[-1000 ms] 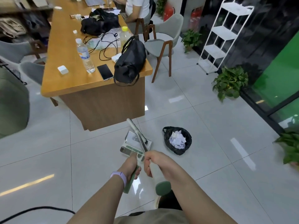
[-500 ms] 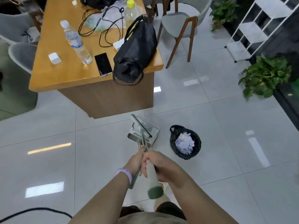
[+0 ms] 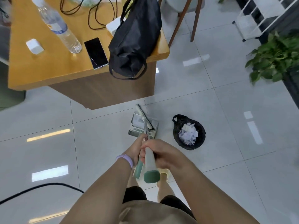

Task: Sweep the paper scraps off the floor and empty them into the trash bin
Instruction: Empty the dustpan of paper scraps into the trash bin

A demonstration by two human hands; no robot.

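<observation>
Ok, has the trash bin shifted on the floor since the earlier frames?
No. The trash bin sits on the same tile, just below the same grout line near the desk; only the camera has tilted down.

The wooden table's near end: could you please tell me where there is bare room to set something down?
On the wooden table, a bare strip runs along the near edge, in front of the white box, water bottle and phone. The right corner is crowded by the black bag, with black cables behind.
</observation>
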